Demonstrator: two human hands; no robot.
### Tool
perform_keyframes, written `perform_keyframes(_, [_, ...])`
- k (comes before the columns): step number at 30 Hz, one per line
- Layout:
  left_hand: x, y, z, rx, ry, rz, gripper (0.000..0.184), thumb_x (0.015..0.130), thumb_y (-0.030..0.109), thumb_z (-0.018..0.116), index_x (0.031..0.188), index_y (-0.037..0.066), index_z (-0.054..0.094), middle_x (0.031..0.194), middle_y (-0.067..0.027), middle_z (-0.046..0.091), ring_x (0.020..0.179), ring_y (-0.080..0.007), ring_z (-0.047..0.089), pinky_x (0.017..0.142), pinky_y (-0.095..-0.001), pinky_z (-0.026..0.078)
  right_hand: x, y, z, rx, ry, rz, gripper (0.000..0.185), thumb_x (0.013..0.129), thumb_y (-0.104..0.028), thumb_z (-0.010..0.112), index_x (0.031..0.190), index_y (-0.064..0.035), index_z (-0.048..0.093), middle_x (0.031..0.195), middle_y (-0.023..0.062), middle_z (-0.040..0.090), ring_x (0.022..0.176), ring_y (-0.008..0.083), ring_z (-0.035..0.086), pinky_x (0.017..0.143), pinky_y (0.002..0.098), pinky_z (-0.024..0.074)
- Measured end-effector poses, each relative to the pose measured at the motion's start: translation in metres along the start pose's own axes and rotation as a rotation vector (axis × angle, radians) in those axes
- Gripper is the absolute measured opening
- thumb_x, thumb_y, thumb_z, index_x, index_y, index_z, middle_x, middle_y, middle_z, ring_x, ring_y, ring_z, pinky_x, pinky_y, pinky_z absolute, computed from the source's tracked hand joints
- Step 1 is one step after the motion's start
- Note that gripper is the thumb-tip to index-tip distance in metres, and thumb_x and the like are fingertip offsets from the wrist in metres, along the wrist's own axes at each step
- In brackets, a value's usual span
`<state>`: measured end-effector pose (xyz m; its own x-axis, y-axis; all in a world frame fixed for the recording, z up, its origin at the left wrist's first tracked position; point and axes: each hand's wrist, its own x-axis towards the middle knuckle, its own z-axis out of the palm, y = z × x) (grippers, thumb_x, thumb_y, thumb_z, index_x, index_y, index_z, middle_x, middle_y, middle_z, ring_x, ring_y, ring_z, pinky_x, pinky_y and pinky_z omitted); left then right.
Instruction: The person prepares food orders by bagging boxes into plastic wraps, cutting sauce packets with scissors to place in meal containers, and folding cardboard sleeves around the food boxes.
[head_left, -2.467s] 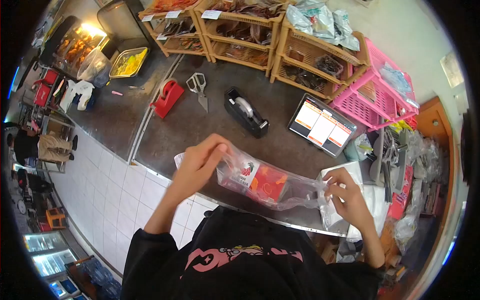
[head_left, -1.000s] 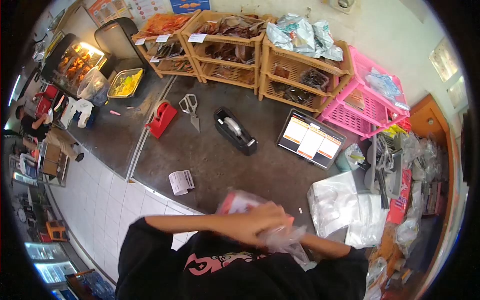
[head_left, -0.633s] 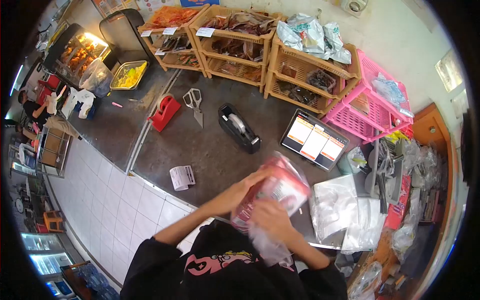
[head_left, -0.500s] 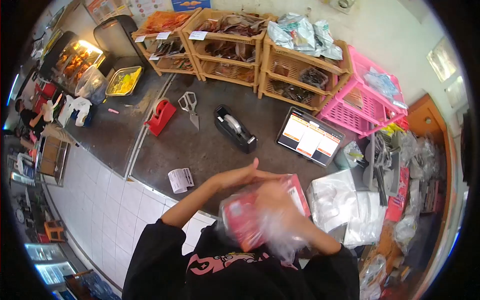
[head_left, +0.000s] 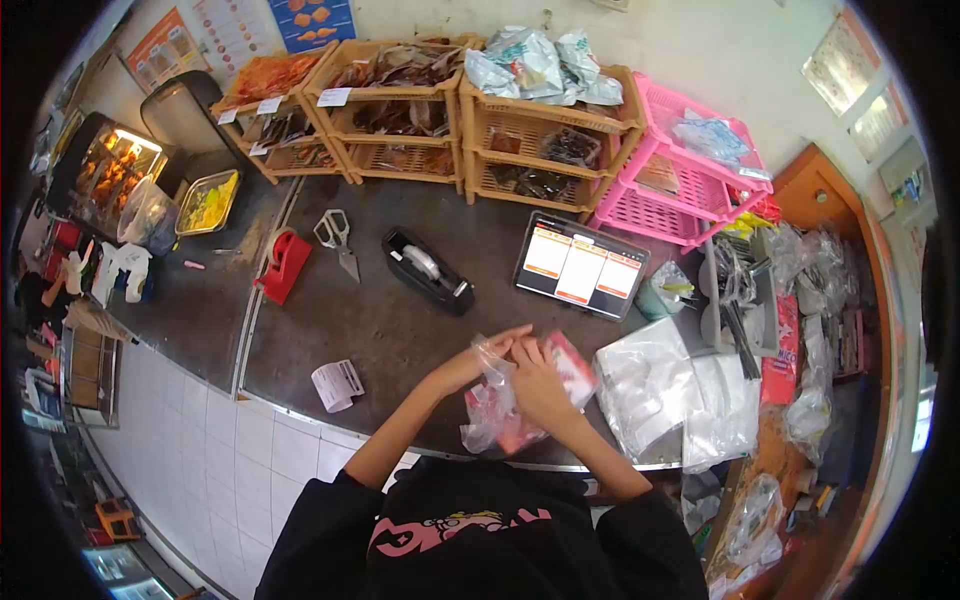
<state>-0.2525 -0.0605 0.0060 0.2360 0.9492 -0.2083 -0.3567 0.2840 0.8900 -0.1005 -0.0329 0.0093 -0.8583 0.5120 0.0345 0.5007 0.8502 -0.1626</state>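
Red under clear plastic (head_left: 485, 408): covering package (head_left: 573, 370) with bent right hand (head_left: 540, 387), extending left hand (head_left: 474, 365) alongside, apparently to hold loose plastic gathered; cannot tell pinching; at near edge of desk (head_left: 390, 335)

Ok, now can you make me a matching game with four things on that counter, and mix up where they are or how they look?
1. red package
2. scissors
3. tablet
4. silver pouches

A. glowing white and orange
B. on top of a tan rack
C. under the person's right hand
D. between the red tape dispenser and the black tape dispenser

Right pairs: 1-C, 2-D, 3-A, 4-B
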Motion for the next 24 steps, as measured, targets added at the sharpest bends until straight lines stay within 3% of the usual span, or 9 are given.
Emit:
perform_keyframes(4, [-0.023,-0.022,0.009,0.551,0.309,0.335,0.041,0.094,0.015,0.037,0.135,0.008,0.031,0.124,-0.0125,0.047,0.117,-0.0211,0.043,0.099,-0.0318,0.032,-0.025,-0.016,0.066,0.568,0.376,0.127,0.048,0.07,-0.009,0.059,0.116,-0.0035,0.051,0.133,0.0259,0.031,0.124,0.0428,0.027,0.103,0.0526,0.0174])
perform_keyframes(6, [-0.038,-0.032,0.011,0.397,0.301,0.284,0.057,0.09,0.006,0.037,0.141,0.011,0.013,0.121,-0.0146,0.049,0.114,-0.0223,0.046,0.098,-0.0321,0.034,-0.017,-0.021,0.066,0.764,0.524,0.156,0.05,0.072,-0.011,0.06,0.12,-0.0046,0.049,0.137,0.027,0.026,0.128,0.0447,0.021,0.106,0.0525,0.0133])
perform_keyframes(12, [-0.051,-0.006,-0.011,0.053,0.037,-0.072,0.094,0.077,-0.006,0.055,0.143,0.019,-0.007,0.105,-0.0131,0.059,0.116,-0.0204,0.046,0.095,-0.0312,0.036,0.006,-0.011,0.043,0.741,0.361,0.222,0.062,0.074,-0.026,0.066,0.13,-0.0176,0.043,0.143,0.0244,0.014,0.131,0.0471,0.012,0.105,0.0542,0.0121])
perform_keyframes(15, [-0.049,-0.021,-0.01,0.1,0.089,-0.132,0.106,0.066,-0.009,0.063,0.143,0.02,-0.005,0.105,-0.0098,0.06,0.106,-0.0175,0.053,0.087,-0.0273,0.041,0.0,-0.002,0.022,0.813,0.263,0.114,0.063,0.074,-0.028,0.066,0.132,-0.0233,0.041,0.145,0.0213,0.01,0.132,0.0455,0.008,0.102,0.0604,0.0106])
perform_keyframes(18, [-0.048,-0.028,0.003,0.375,0.266,-0.109,0.103,0.063,-0.006,0.065,0.143,0.018,0.006,0.1,-0.0062,0.062,0.095,-0.0136,0.056,0.078,-0.0243,0.045,0.001,0.058,-0.024,0.48,-0.118,-0.049,0.077,0.058,-0.036,0.076,0.128,-0.0213,0.046,0.146,0.0165,0.011,0.133,0.0446,0.003,0.093,0.0727,0.0068])
perform_keyframes(20, [-0.047,-0.021,0.013,0.531,0.346,-0.106,0.1,0.064,-0.004,0.066,0.143,0.018,0.01,0.098,-0.006,0.062,0.094,-0.0131,0.056,0.077,-0.0246,0.045,0.009,0.136,-0.044,0.375,0.026,0.195,0.067,0.053,-0.032,0.078,0.113,-0.0137,0.055,0.115,0.02,0.052,0.114,0.0387,0.044,0.094,0.0606,0.0272])
perform_keyframes(21, [-0.047,-0.01,0.026,0.466,0.37,-0.137,0.089,0.064,0.0,0.068,0.139,0.016,0.023,0.1,-0.0072,0.062,0.097,-0.0155,0.055,0.079,-0.0264,0.045,-0.004,0.196,-0.005,0.347,0.369,0.603,0.058,0.055,-0.029,0.076,0.106,-0.0082,0.057,0.099,0.0202,0.058,0.094,0.0365,0.055,0.086,0.0458,0.0412])
perform_keyframes(23, [-0.05,-0.013,0.025,0.406,0.408,-0.174,0.079,0.064,0.003,0.069,0.134,0.014,0.037,0.102,-0.0084,0.062,0.099,-0.0178,0.055,0.08,-0.0281,0.045,-0.021,0.28,-0.008,-0.147,0.464,0.698,0.039,0.059,-0.02,0.072,0.092,-0.0043,0.058,0.094,0.0186,0.056,0.088,0.0352,0.056,0.073,0.0397,0.048])
perform_keyframes(24, [-0.048,-0.03,0.016,0.677,0.325,0.077,0.066,0.063,0.007,0.07,0.125,0.012,0.046,0.105,-0.0086,0.061,0.102,-0.0213,0.053,0.083,-0.0307,0.044,-0.029,0.304,-0.02,-0.194,0.363,0.761,0.033,0.06,-0.018,0.071,0.087,-0.0044,0.059,0.092,0.0169,0.057,0.086,0.0337,0.057,0.071,0.0401,0.0486])
